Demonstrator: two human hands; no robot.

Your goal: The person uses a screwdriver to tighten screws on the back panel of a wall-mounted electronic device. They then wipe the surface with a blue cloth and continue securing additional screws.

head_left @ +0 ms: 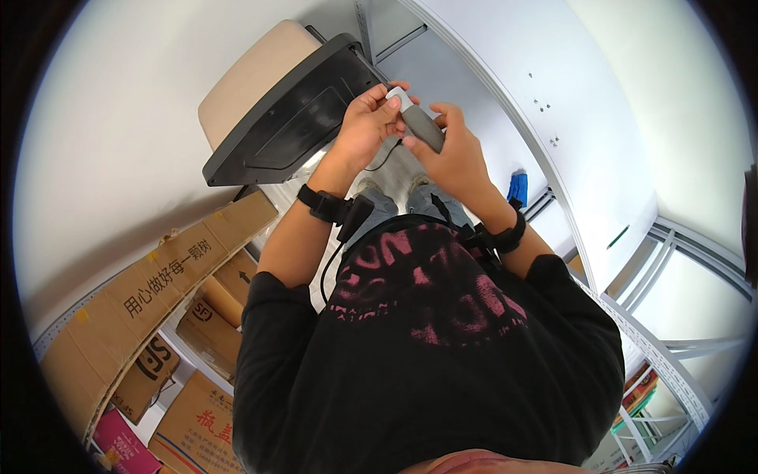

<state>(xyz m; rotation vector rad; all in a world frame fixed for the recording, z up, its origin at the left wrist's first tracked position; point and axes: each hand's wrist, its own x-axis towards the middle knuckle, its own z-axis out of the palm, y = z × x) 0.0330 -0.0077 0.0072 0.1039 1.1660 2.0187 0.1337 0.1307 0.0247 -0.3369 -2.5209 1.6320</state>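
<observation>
I hold a small grey and white oblong device (pixel 416 118) up in front of me with both hands. My left hand (pixel 368 126) pinches its pale upper end between thumb and fingers. My right hand (pixel 454 154) cups its darker grey lower end. A thin black cable (pixel 384 158) hangs from the device between my wrists. Both wrists wear black straps, and a black unit (pixel 355 216) sits on the left one with a cable running down to my black sweatshirt.
A black and beige chair (pixel 276 118) stands just beyond my left hand. Cardboard boxes (pixel 158 292) are stacked at the lower left. White metal shelving (pixel 600 197) runs along the right, with a blue object (pixel 517 188) at its foot.
</observation>
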